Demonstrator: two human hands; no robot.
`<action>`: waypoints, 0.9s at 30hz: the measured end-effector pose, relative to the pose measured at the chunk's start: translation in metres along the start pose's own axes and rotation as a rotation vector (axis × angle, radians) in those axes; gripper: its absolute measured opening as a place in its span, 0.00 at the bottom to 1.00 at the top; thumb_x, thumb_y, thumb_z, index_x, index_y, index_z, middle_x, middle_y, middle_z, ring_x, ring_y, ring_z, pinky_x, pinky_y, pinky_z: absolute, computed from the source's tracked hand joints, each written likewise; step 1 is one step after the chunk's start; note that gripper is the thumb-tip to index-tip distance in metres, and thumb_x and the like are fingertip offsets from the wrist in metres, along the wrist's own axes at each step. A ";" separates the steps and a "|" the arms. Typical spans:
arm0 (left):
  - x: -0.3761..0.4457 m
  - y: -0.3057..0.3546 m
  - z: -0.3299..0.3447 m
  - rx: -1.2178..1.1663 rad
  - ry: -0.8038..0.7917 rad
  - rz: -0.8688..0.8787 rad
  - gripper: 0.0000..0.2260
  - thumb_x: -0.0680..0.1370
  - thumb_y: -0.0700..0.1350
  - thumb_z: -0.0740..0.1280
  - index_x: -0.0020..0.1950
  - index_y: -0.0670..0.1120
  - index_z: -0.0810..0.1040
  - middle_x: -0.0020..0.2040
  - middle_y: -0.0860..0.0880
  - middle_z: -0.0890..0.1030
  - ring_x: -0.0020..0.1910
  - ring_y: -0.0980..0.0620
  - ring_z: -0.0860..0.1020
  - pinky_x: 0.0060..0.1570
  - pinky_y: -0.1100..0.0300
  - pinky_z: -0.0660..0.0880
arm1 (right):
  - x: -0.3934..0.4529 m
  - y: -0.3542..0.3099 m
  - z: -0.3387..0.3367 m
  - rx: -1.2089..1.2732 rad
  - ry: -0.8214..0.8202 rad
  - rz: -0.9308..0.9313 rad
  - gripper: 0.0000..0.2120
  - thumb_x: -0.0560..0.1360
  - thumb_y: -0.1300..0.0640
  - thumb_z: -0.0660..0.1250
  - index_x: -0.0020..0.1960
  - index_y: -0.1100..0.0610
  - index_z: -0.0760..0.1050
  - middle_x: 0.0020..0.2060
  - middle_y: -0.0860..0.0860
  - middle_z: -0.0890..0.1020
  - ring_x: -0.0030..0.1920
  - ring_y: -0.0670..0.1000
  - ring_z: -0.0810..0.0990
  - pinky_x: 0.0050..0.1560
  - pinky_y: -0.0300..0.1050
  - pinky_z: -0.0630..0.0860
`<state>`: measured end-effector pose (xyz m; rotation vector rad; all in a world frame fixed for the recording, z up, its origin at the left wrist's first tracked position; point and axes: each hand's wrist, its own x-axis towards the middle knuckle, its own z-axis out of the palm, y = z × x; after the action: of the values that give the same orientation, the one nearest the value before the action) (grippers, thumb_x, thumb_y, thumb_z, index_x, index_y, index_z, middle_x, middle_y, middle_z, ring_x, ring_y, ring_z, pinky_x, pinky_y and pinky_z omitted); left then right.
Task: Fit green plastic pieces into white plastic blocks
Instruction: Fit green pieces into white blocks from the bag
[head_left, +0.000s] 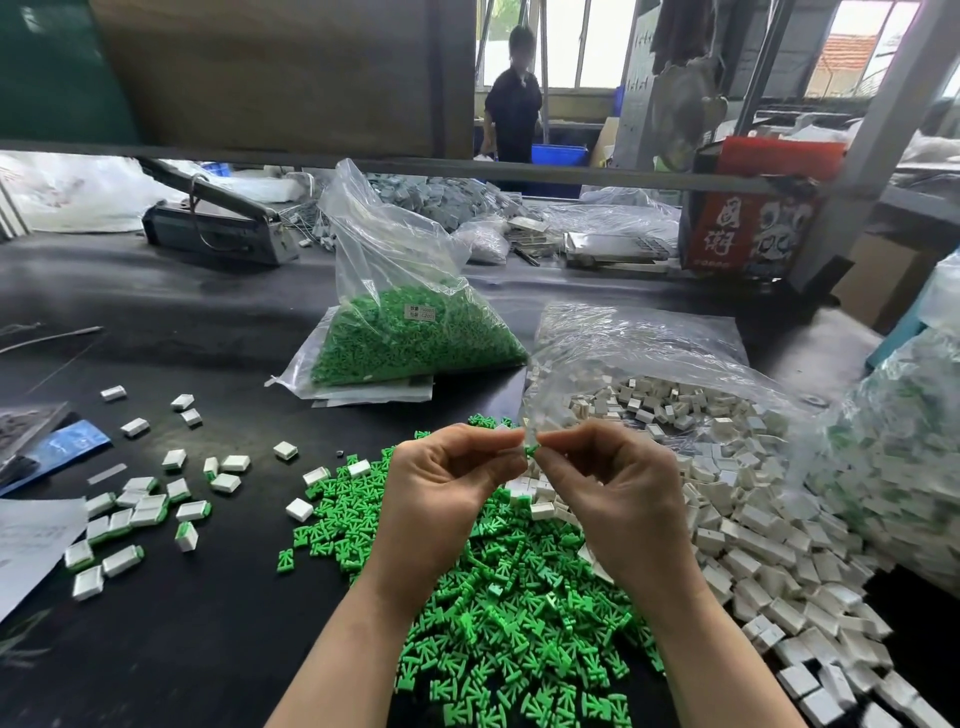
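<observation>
Both hands meet above the piles, mid-fit. The left hand has its fingertips curled round what seems to be a white block — it is mostly hidden — while the right hand pinches a green piece between thumb and forefinger, right at the meeting point. The next move calls for lining the piece up with the block's opening and pressing it home. The green piece is small, bright, pronged; loose ones lie heaped on the black table — white blocks spill alongside.
</observation>
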<state>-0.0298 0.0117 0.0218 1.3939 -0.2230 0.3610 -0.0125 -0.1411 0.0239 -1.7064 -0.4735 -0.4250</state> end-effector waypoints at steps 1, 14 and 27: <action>0.000 0.000 0.000 0.005 -0.004 0.004 0.10 0.67 0.36 0.74 0.48 0.42 0.85 0.43 0.46 0.86 0.44 0.53 0.85 0.46 0.66 0.79 | 0.000 0.000 0.000 -0.010 -0.001 -0.010 0.08 0.71 0.63 0.75 0.43 0.51 0.83 0.36 0.46 0.85 0.36 0.49 0.83 0.38 0.42 0.81; 0.000 -0.001 -0.003 -0.004 -0.009 -0.017 0.11 0.67 0.36 0.74 0.48 0.40 0.85 0.43 0.44 0.86 0.44 0.50 0.85 0.46 0.65 0.79 | 0.001 -0.002 -0.002 -0.054 -0.019 -0.047 0.07 0.69 0.65 0.76 0.44 0.55 0.83 0.36 0.47 0.84 0.36 0.48 0.83 0.39 0.43 0.81; 0.000 -0.001 -0.008 0.182 -0.065 0.059 0.10 0.69 0.31 0.75 0.48 0.42 0.86 0.45 0.46 0.86 0.46 0.48 0.85 0.48 0.61 0.80 | 0.002 -0.004 -0.004 -0.319 -0.008 -0.190 0.07 0.68 0.64 0.77 0.42 0.53 0.83 0.33 0.38 0.81 0.35 0.44 0.79 0.35 0.35 0.75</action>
<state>-0.0298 0.0192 0.0201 1.5823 -0.2909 0.3933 -0.0132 -0.1445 0.0286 -1.9776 -0.6013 -0.6593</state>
